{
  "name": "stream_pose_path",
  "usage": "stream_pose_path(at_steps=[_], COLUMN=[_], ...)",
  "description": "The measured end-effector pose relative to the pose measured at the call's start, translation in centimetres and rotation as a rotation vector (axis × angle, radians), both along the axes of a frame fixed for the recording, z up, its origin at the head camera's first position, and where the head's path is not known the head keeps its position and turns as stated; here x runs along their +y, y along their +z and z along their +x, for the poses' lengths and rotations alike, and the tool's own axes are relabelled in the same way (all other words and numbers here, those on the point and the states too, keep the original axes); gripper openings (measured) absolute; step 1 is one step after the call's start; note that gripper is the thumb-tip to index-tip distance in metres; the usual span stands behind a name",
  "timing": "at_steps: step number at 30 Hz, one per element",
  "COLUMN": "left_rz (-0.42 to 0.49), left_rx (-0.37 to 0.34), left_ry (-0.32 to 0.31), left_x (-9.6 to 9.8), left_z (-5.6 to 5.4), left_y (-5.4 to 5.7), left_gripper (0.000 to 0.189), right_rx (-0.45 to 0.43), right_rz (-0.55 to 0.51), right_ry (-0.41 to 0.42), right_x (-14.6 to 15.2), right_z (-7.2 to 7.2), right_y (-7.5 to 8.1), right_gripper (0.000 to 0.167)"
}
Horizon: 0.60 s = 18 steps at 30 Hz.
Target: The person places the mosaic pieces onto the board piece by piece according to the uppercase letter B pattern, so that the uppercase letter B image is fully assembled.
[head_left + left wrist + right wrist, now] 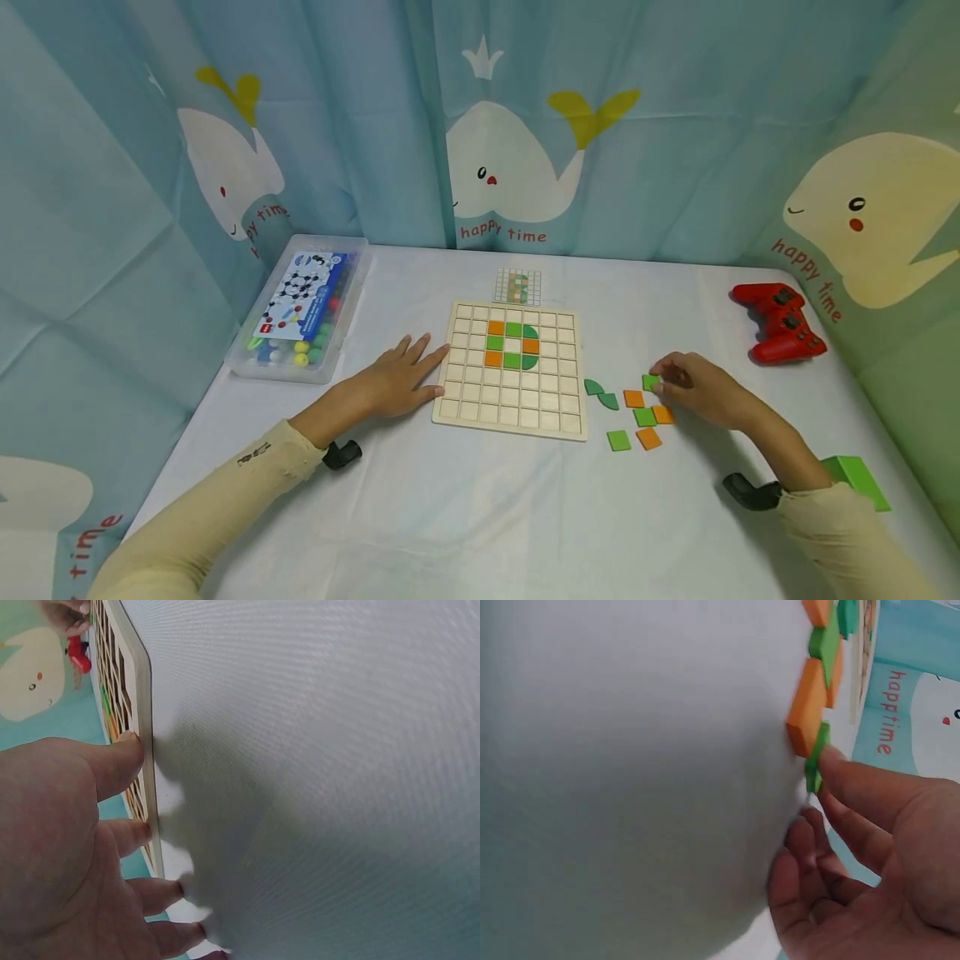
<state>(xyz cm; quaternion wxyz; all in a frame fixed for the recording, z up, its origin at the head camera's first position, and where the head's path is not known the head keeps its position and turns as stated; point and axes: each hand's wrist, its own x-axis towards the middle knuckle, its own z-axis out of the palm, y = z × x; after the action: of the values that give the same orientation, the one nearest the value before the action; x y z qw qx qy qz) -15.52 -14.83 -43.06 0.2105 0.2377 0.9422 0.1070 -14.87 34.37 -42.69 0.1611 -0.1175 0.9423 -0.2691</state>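
Observation:
A wooden grid board (pixel 510 408) lies flat on the table, with orange, light green and dark green tiles set in a ring in its upper middle. My left hand (pixel 395 382) is spread beside it, thumb and forefinger touching the board's left edge, as the left wrist view also shows. To the right of the board, my right hand (pixel 701 387) pinches a light green square tile (pixel 650 382) between thumb and forefinger, at table height. In the right wrist view this green tile (pixel 818 761) stands beside an orange tile (pixel 807 709); the other fingers are curled.
Loose orange squares (pixel 648 438), green squares (pixel 618 441) and dark green rounded tiles (pixel 608 402) lie near the right hand. A pattern card (pixel 517 287) lies behind the board. Further out are a clear box (pixel 300 308), a red game controller (pixel 780 325) and a green block (pixel 858 482).

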Motion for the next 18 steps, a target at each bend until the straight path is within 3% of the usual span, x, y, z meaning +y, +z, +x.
stream_pose_path(at_steps=[6, 18], left_rz=[0.0, -0.007], left_rx=[-0.001, -0.013], left_ry=[0.002, 0.002], left_x=[0.0, 0.0], left_z=[-0.2, -0.3], left_y=[-0.3, -0.2], left_gripper=[0.073, 0.074], right_rx=[0.011, 0.09], right_rz=[-0.073, -0.029], right_ry=[-0.047, -0.107], right_x=[-0.3, -0.9], right_z=[0.4, 1.3], right_y=[-0.7, -1.2], right_gripper=[0.04, 0.038])
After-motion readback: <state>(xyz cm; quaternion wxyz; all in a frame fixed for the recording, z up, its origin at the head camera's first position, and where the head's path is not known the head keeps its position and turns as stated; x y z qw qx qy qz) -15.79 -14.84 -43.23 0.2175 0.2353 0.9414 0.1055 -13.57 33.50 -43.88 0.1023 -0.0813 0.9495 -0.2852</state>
